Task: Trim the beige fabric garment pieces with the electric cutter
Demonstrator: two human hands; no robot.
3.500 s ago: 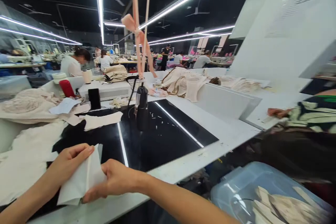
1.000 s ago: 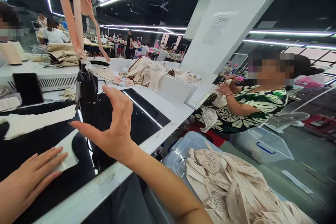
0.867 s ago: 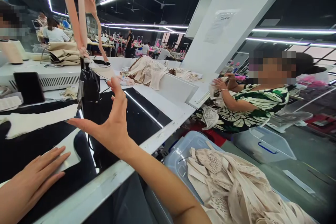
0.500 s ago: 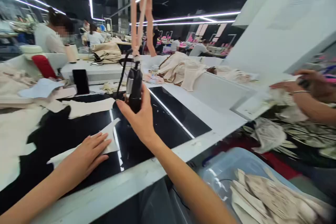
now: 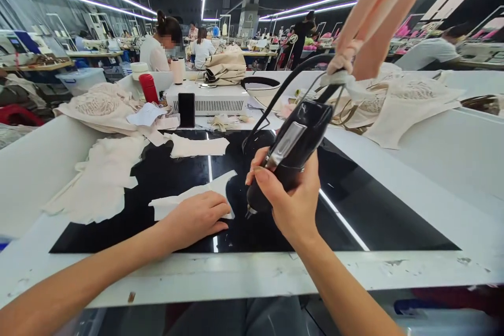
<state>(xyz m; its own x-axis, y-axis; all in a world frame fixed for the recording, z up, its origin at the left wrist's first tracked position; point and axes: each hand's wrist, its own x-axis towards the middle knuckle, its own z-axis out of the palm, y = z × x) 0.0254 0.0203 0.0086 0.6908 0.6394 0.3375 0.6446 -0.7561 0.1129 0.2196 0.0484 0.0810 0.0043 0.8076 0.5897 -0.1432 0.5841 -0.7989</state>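
Observation:
My right hand (image 5: 293, 194) is wrapped round a black hand-held tool (image 5: 289, 147) that hangs by pink straps (image 5: 378, 16) from above, a black cord looping off its top. The tool is tilted, and its small metal tip points down near the black glass worktop (image 5: 354, 210). My left hand (image 5: 197, 218) lies flat with fingers together, pressing a white fabric piece (image 5: 189, 197) onto the glass just left of the tool's tip.
More cream fabric pieces (image 5: 102, 178) lie on the left of the worktop. A dark phone (image 5: 186, 109), a white box unit (image 5: 212, 98) and a red object (image 5: 149, 88) stand behind. Lace garments (image 5: 401, 100) are piled at the right. Other people work at far tables.
My right hand went from open and reaching to gripping the hanging tool and pulled it down toward the fabric. My left hand stayed on the white piece. The view swung left, away from the seated co-worker.

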